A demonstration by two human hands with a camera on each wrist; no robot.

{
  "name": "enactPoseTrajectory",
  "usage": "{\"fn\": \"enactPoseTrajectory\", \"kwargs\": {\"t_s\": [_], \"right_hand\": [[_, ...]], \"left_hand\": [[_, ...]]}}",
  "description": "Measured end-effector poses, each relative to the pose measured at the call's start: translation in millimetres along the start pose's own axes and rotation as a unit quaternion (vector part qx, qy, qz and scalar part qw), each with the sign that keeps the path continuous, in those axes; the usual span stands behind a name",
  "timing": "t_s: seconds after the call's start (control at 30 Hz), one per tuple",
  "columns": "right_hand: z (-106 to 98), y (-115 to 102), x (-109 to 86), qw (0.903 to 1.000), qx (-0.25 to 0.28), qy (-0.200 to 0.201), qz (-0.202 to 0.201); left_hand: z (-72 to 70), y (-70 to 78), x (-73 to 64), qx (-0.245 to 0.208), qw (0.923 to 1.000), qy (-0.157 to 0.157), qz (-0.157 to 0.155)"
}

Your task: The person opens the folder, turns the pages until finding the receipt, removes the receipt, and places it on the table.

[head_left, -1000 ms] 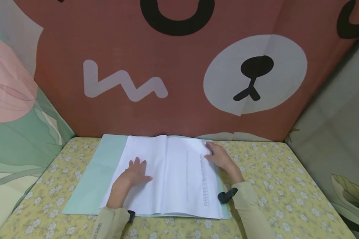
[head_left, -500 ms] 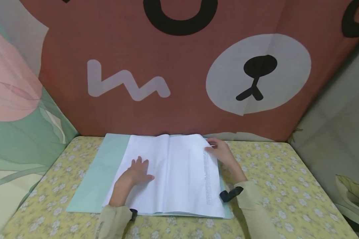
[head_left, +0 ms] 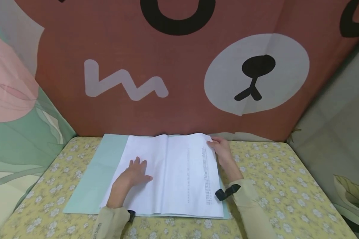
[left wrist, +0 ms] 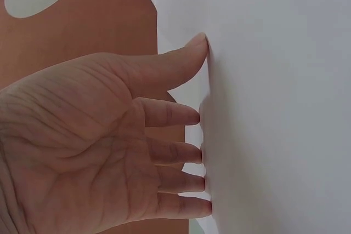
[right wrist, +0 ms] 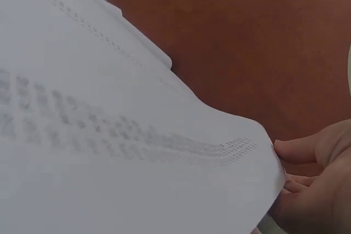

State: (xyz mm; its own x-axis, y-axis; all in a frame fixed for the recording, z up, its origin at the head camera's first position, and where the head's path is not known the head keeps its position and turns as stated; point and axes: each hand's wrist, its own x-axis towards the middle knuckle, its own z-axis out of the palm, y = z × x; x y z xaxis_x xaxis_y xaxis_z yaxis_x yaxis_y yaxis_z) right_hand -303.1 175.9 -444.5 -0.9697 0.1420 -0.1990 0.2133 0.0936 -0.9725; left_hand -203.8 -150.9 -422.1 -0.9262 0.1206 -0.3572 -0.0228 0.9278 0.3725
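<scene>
A booklet with white pages and a pale green cover (head_left: 91, 179) lies spread on the table. My left hand (head_left: 136, 172) rests on the left page (head_left: 143, 199), its fingers spread; in the left wrist view the thumb and fingertips touch the white paper (left wrist: 285, 102). At the upper right corner of the right page (head_left: 179, 176), my right hand (head_left: 223, 152) pinches the sheet. The right wrist view shows that sheet (right wrist: 219, 190) lifted and bent at its corner, with the thumb (right wrist: 296, 149) at its edge and the other fingers behind it. Columns of small print run down this page.
The table carries a yellow flowered cloth (head_left: 272, 192). Right behind its far edge stands a brown cloth backdrop (head_left: 185, 113) with a cartoon bear face. Patterned cloth (head_left: 15, 142) hangs at the left and grey cloth (head_left: 335, 132) at the right.
My right hand has taken the upper right corner of the page between thumb and fingers and raised it slightly. The left hand has stayed in place on the left page.
</scene>
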Motion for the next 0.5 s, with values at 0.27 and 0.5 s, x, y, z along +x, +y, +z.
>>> {"fn": "enactPoseTrajectory", "kwargs": {"t_s": [0.27, 0.5], "right_hand": [[-1.8, -3.9, 0.0, 0.9995, 0.026, 0.003, 0.018], [-6.3, -8.0, -0.9, 0.9962, 0.072, -0.041, 0.026]], "left_hand": [[-0.8, -0.6, 0.5, 0.005, 1.0000, 0.001, -0.001], [-5.2, 6.2, -0.7, -0.018, 0.9975, 0.050, 0.048]]}}
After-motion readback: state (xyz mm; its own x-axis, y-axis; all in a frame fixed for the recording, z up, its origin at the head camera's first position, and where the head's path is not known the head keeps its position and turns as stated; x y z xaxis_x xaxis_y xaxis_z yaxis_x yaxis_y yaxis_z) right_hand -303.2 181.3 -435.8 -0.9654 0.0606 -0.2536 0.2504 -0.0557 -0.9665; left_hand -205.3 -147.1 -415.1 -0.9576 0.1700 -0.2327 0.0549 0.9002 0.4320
